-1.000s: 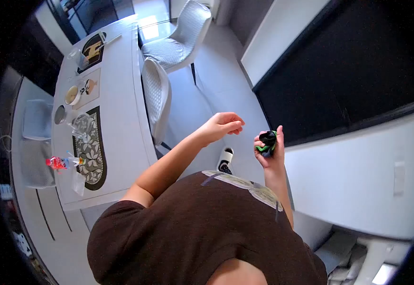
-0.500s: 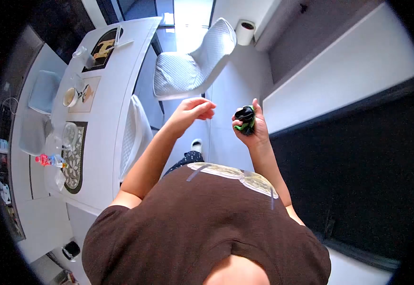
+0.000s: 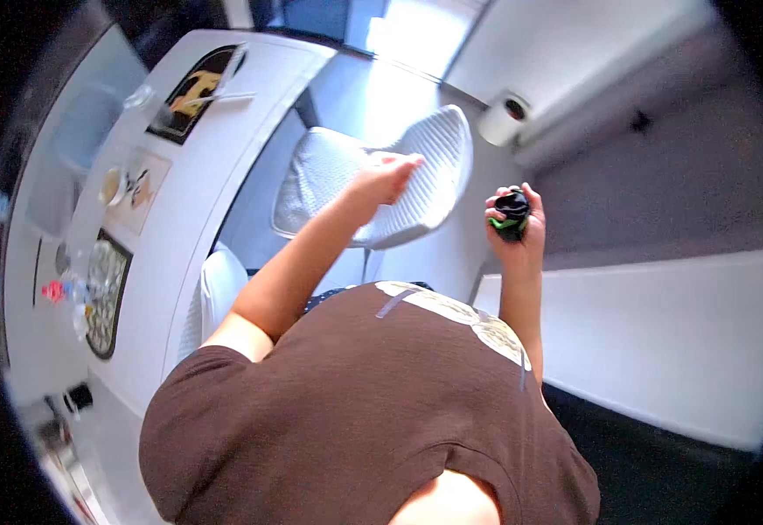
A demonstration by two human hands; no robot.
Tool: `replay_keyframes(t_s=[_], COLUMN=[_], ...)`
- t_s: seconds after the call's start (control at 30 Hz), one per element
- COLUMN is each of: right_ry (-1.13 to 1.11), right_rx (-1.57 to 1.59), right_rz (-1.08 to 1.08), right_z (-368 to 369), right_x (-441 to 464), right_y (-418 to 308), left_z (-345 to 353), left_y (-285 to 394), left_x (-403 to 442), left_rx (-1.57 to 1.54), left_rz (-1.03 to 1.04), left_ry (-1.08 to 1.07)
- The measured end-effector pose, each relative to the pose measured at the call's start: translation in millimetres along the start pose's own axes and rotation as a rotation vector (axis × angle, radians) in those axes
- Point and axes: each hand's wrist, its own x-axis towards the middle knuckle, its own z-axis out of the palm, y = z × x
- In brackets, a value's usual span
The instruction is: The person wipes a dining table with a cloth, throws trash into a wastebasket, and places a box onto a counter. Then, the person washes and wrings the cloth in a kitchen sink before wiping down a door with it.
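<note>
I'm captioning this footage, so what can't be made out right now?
Head view:
Black-and-green bundle: partly covered by the right hand.
Left hand: palm turned away, blurred.
Red-and-blue bottle: details blurred, too small.
Bowl: contents too small.
Nearest chair: partly behind the left sleeve.

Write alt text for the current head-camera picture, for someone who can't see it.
A person in a brown T-shirt grips a black-and-green item in the right hand; the left hand shows against a pale quilted chair. At the picture's left, a white table bears placemats and a bowl.
</note>
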Motion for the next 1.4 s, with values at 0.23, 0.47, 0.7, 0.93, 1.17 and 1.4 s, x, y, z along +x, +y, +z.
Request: replay_keyframes(t_s=[0.23, 0.47, 0.7, 0.93, 1.17, 1.4], right_ry=[-0.140, -0.454, -1.170, -1.451, -1.345, -1.349], right_rx=[-0.325, -1.480, -2.537, -2.312, -2.147, -1.974], right_rz=[0.285, 0.413, 0.628, 0.776, 0.678, 0.619], right_z=[10, 88, 57, -5, 4, 13], right_x=[204, 357, 442, 450, 441, 433], right_y=[-54, -88, -120, -120, -120, -118], left_z=[-40, -22, 30, 65, 80, 79], left_y=[-20, -71, -109, -166, -194, -154], left_x=[69, 99, 75, 64, 60, 61], left_rx=[-0.204, -0.483, 0.101, 0.340, -0.436, -0.499], left_rz=[0.009, 0.062, -0.385, -0.809, -0.466, -0.428], left_ry=[0.258, 0.863, 1.196, 1.051, 1.123, 1.531])
